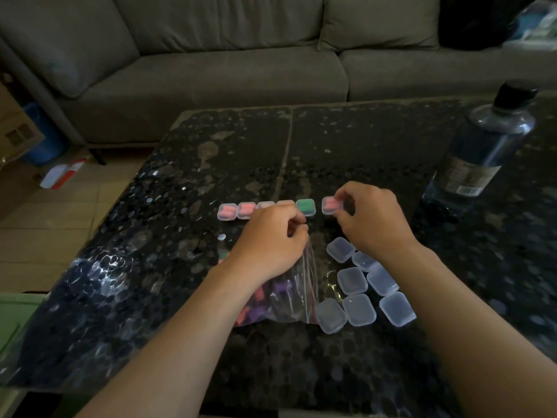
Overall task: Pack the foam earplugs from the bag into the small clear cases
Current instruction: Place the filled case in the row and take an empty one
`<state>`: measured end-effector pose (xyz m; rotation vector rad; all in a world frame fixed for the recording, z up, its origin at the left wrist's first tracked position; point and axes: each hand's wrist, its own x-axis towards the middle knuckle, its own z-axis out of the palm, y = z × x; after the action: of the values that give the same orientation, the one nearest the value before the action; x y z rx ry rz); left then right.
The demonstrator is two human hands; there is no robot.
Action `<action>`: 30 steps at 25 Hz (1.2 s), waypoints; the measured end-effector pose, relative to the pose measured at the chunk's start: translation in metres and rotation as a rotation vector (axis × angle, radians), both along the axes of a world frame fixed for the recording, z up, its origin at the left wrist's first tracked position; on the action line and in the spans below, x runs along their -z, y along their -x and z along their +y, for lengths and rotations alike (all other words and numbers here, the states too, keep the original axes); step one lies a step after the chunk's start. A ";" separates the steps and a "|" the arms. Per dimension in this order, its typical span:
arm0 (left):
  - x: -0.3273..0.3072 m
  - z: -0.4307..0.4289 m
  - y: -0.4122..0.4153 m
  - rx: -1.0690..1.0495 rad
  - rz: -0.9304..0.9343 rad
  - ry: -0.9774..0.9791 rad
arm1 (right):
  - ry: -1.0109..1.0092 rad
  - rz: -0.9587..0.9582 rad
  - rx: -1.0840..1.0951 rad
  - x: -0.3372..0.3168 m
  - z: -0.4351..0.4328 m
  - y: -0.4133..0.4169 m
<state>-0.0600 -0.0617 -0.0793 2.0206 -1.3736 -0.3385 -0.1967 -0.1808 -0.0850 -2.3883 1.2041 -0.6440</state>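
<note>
The dark speckled surface point(211, 164) carries a row of filled cases point(227, 211) across mid-frame. Below it lies the clear bag point(289, 300) at centre, with empty cases point(358, 309) clustered just right. A bottle point(482, 152) stands at the frame's right edge.

Table point(361, 146), upper half of frame: bare, open passage up to the sofa point(211, 82). Bottle point(485, 146) stands at right and blocks that side. Row of filled cases point(238, 210) crosses mid-frame. Left hand point(271, 239) holds the bag point(295, 285); right hand point(370, 218) pinches one separate case point(331, 205). Both fill the centre. Empty cases point(360, 309) crowd lower centre-right. Lower left lies open.
</note>
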 end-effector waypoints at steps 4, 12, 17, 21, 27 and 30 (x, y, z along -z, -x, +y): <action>0.002 -0.005 0.003 0.016 -0.006 -0.032 | -0.019 0.045 -0.003 0.004 -0.002 -0.005; 0.002 -0.002 0.003 0.014 0.003 -0.091 | 0.046 0.181 0.013 0.006 0.001 -0.011; 0.000 0.004 0.003 0.028 -0.009 -0.123 | 0.026 0.211 0.011 0.008 -0.005 -0.017; 0.000 0.005 0.001 0.034 -0.010 -0.138 | -0.004 0.185 0.027 0.013 -0.005 -0.016; 0.001 0.006 0.002 0.040 0.002 -0.120 | -0.020 0.177 0.033 0.015 -0.006 -0.017; 0.002 0.007 0.001 0.039 -0.001 -0.118 | -0.016 0.174 0.032 0.015 -0.006 -0.016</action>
<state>-0.0611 -0.0546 -0.0816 2.0920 -1.4253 -0.4453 -0.1805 -0.1864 -0.0999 -2.4575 1.3154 -0.4408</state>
